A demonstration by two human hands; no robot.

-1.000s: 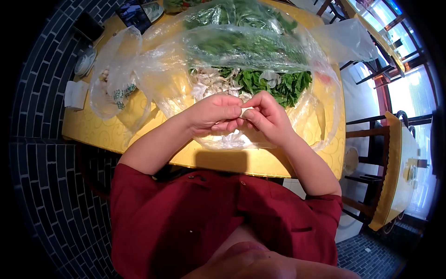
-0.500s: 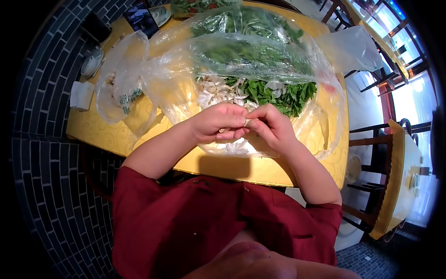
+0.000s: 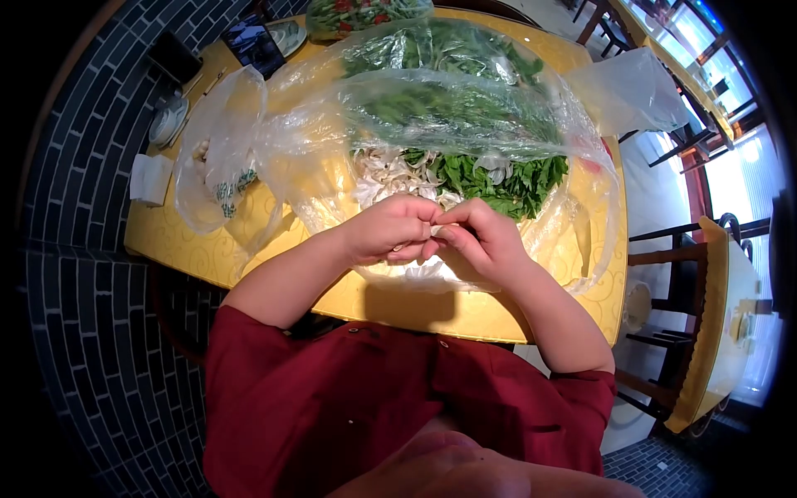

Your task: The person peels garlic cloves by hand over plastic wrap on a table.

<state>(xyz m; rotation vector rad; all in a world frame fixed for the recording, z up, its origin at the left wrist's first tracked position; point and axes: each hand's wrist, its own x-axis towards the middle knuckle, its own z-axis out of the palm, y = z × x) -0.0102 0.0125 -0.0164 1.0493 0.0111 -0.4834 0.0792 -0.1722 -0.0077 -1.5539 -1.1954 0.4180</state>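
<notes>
My left hand (image 3: pixel 388 227) and my right hand (image 3: pixel 483 239) meet over the near part of the table, both with fingers closed. Between the fingertips is a small pale garlic clove (image 3: pixel 437 230), mostly covered by the thumbs and fingers. Another small pale bit (image 3: pixel 398 247) shows under the curled left fingers. Just beyond the hands lies a heap of white garlic skins (image 3: pixel 390 176), and right of it are loose green leaves (image 3: pixel 506 183). A clear plastic bag (image 3: pixel 465 148) spreads around them, with more greens (image 3: pixel 440 100) under its film.
At the left, a thin plastic bag (image 3: pixel 220 124) holds several pale pieces. Near it stand a white tissue pack (image 3: pixel 151 179) and stacked dishes (image 3: pixel 166 123). A phone-like screen (image 3: pixel 253 46) and a bag of green and red vegetables (image 3: pixel 365 17) are at the back. Chairs (image 3: pixel 677 286) stand right of the yellow-covered table (image 3: pixel 407 309).
The view has shifted slightly, so everything sits a little lower. Both hands remain together at the clove, with only small shifts of the fingers and thumbs.
</notes>
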